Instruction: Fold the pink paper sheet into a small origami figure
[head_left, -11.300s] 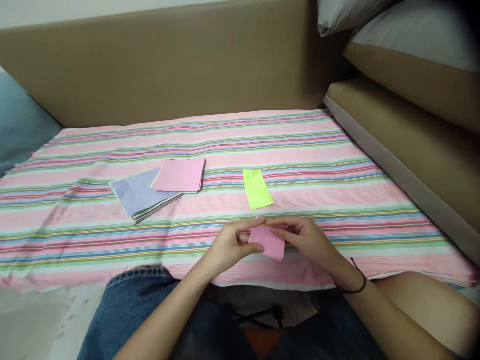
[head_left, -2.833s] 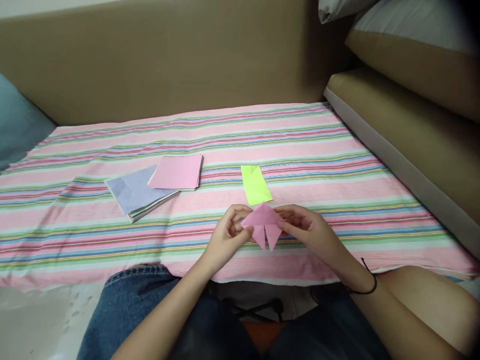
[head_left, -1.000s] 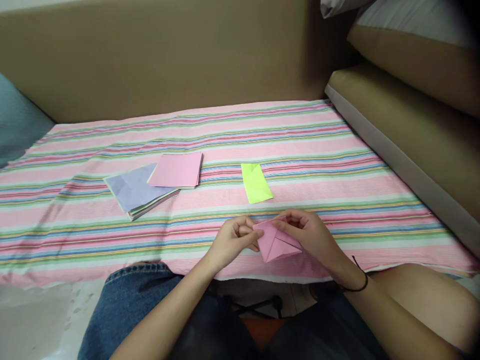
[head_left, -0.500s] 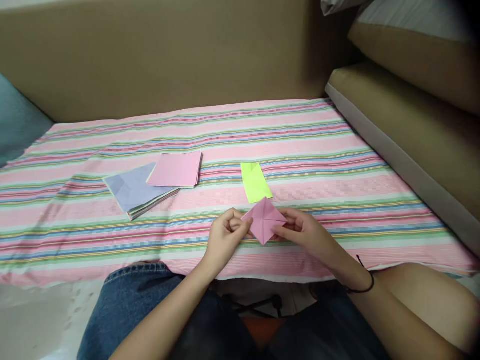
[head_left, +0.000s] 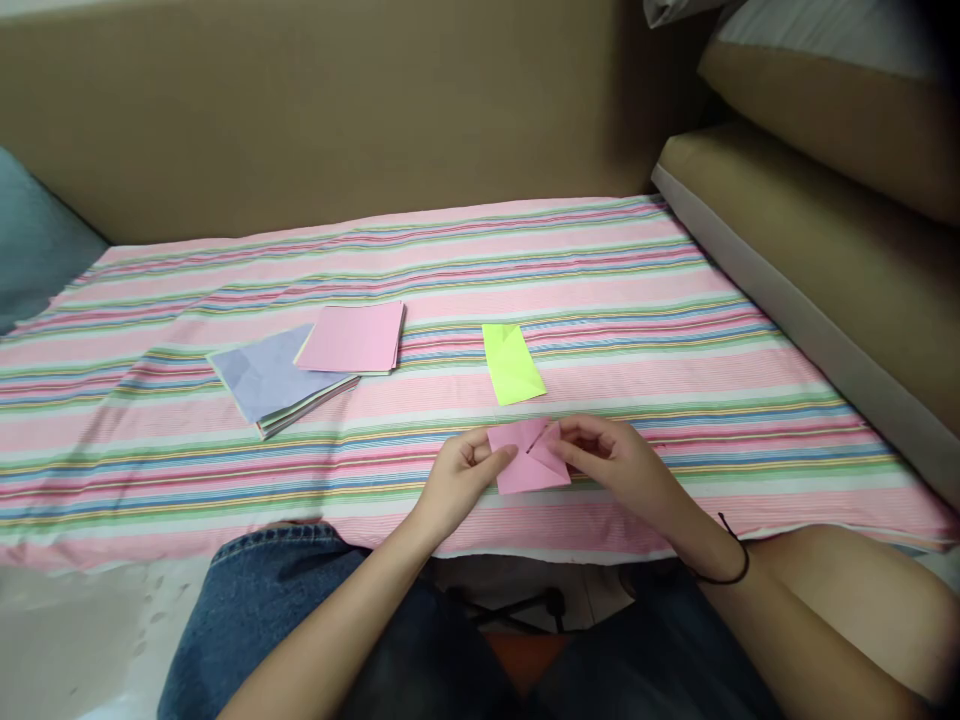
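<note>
Between my hands is a small folded square of pink origami paper [head_left: 523,476], held just above the striped cloth. My left hand [head_left: 459,480] pinches its left side, thumb on top and fingers curled beneath. At the upper right, my right hand [head_left: 609,452] has thumb and fingers closed on a flap of the paper, which is lifted and shows a dark gap near the centre. Just beyond the pink paper lies a folded piece of yellow-green paper [head_left: 513,365], apart from both hands.
A stack of pink paper squares [head_left: 351,338] overlaps a stack of larger sheets topped with lilac [head_left: 262,378] on the left. Striped cloth [head_left: 420,250] covers the seat. Brown cushions [head_left: 810,230] rise at the right, a sofa back [head_left: 337,110] behind, and a blue-grey cushion [head_left: 37,240] at far left.
The pink paper has turned from a diamond to a squarer position in my hands. Its right flap is now lifted by my right hand. The other papers stay put.
</note>
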